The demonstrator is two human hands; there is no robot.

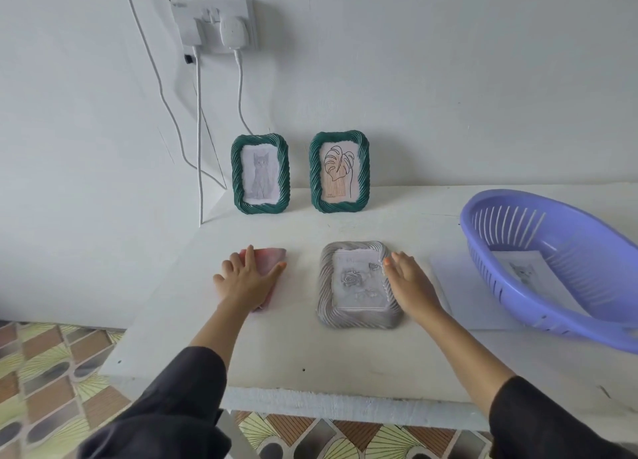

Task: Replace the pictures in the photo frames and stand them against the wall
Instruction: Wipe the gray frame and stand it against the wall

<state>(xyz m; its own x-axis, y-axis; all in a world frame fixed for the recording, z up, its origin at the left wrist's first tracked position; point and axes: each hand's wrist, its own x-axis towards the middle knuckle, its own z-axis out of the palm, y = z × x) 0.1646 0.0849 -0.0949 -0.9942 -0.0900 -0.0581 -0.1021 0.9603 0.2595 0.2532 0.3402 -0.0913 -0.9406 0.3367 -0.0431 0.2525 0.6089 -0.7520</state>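
— Green rope-twist borders on two frames at the back of the white table [310,355], seen from the head camera. The cat frame [260,174] is on the left and the leaf frame [339,172] just beside it on the right. Both are upright and lean on the wall [448,96].

— And the third one?

— The grey frame [355,286] lies flat and face up, nearer the front edge, with a pencil drawing of roses in it.

— What are the hands doing?

— The left hand [247,279] lies flat, fingers straight and slightly spread, pressing on a pink object [267,261] left of the grey frame. I cannot tell what that object is. The right hand [411,279] is also flat with straight fingers. Its fingertips [386,261] touch the grey frame's right border, and it grips nothing.

— Anything else on the table?

— A purple slotted basket [552,261] sits tilted at the right, with a sheet [524,272] bearing a faint drawing inside. A white paper [448,279] lies on the table between the basket and the grey frame, partly under the basket.

— And the wall?

— A double socket [217,23] has two white plugs in it, and the cables [199,130] hang down behind the table's left corner. Patterned floor tiles [45,372] show below.
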